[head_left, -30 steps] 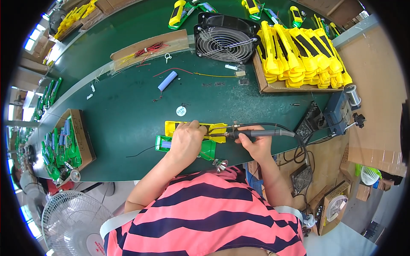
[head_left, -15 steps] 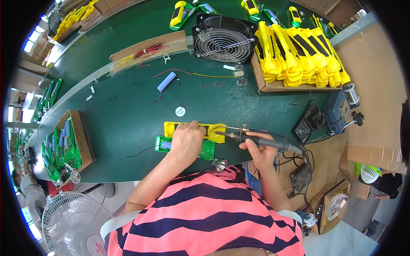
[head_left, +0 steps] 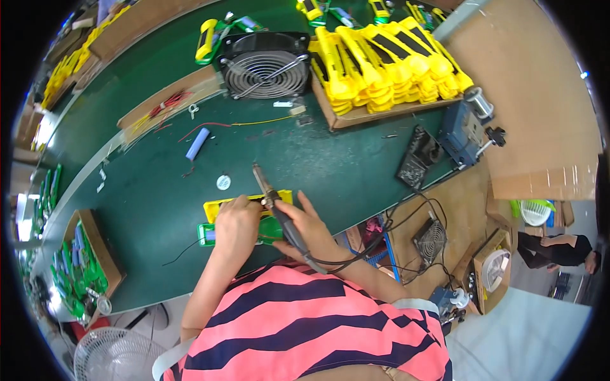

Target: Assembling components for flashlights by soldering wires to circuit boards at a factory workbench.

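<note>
My left hand (head_left: 238, 223) is closed over a yellow plastic casing (head_left: 212, 211) lying flat on the bench, its fingertips hidden under the knuckles. Just below that sits a green casing (head_left: 270, 227) with a blue battery cell (head_left: 211, 235) in its left end and a thin black wire running out leftward. In my right hand (head_left: 311, 232) is a soldering iron (head_left: 287, 222). The iron's tip points away from me, over the bare bench beyond the yellow casing. My right fingers are beside the casings' right ends; whether they touch them I cannot tell.
Beyond lie a round white sticker (head_left: 223, 183), a loose battery cell (head_left: 197, 144) and a black fan (head_left: 265, 70). A carton of yellow casings (head_left: 394, 70) stands far right, near a blue soldering station (head_left: 464, 133). At left is a box of green casings (head_left: 105, 254).
The view has shifted. My right hand has come in closer to my left, and the soldering iron has swung from pointing at the yellow casing to pointing away from me.
</note>
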Demonstrator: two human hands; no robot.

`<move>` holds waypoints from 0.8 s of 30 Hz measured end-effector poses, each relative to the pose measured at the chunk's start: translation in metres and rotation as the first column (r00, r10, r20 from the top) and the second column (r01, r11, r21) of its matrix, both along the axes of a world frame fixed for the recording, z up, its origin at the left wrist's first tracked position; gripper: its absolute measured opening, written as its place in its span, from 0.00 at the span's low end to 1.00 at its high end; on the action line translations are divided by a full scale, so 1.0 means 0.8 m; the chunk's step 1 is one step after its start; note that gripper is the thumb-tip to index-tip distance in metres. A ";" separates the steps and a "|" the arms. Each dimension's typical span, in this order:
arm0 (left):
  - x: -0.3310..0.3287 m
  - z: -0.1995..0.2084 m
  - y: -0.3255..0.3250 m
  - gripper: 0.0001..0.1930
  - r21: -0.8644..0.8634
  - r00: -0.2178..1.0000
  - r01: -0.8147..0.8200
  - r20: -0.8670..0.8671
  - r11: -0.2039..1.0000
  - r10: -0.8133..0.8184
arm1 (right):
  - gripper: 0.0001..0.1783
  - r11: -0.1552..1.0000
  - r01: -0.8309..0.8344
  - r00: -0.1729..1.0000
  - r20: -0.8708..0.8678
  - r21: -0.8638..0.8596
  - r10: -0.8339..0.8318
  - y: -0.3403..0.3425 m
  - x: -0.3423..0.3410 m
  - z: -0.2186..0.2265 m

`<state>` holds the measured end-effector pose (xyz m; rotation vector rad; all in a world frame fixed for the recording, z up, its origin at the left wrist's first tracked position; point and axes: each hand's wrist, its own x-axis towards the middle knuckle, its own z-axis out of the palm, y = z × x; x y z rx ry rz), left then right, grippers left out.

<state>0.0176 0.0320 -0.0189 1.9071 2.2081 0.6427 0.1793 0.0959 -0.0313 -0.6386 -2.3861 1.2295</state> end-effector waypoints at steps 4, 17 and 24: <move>-0.002 0.007 -0.012 0.03 0.068 0.993 -0.046 0.111 0.997 0.038 | 0.44 0.997 -0.054 0.991 -0.119 0.060 0.061 -0.003 -0.003 0.005; 0.009 -0.008 -0.039 0.09 0.378 0.962 -0.172 0.264 0.910 0.073 | 0.41 0.978 -0.095 0.995 0.018 0.185 0.094 0.049 -0.008 0.017; 0.013 -0.002 -0.036 0.07 0.271 0.979 -0.089 0.199 0.959 0.034 | 0.16 0.989 0.134 0.981 -0.147 0.061 -0.123 0.032 0.012 0.015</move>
